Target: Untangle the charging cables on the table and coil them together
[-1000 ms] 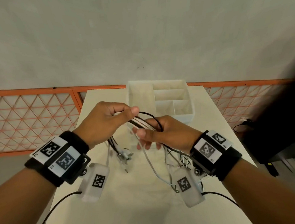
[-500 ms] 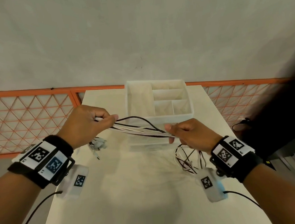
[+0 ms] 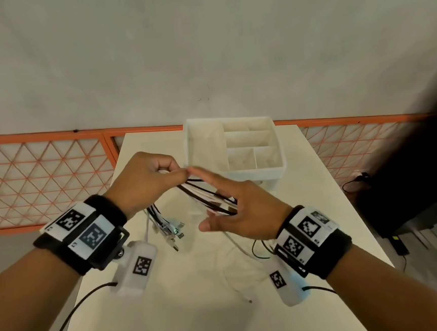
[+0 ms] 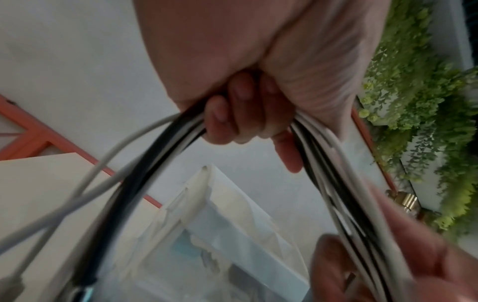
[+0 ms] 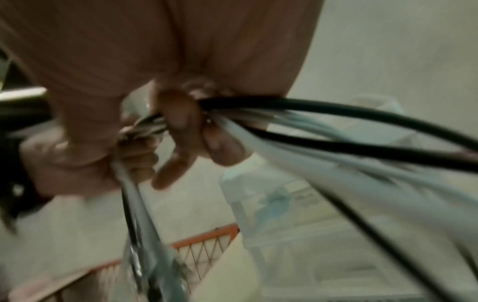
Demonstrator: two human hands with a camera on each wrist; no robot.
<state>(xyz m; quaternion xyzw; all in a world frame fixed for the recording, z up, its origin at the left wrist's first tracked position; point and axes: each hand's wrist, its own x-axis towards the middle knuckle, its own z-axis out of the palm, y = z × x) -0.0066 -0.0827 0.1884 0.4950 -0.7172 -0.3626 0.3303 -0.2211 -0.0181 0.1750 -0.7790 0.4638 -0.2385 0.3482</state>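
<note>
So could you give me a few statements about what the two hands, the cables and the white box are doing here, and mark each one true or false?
1. The left hand grips a bundle of black and white cables. True.
2. The right hand is a tight fist, away from the cables. False: its index finger is stretched out and the bundle runs through the hand.
3. The white divided box sits at the far end of the table. True.
4. Coiled cables fill the box. False: no cable shows in its compartments.
5. Several cable plugs hang below the left hand. True.
</note>
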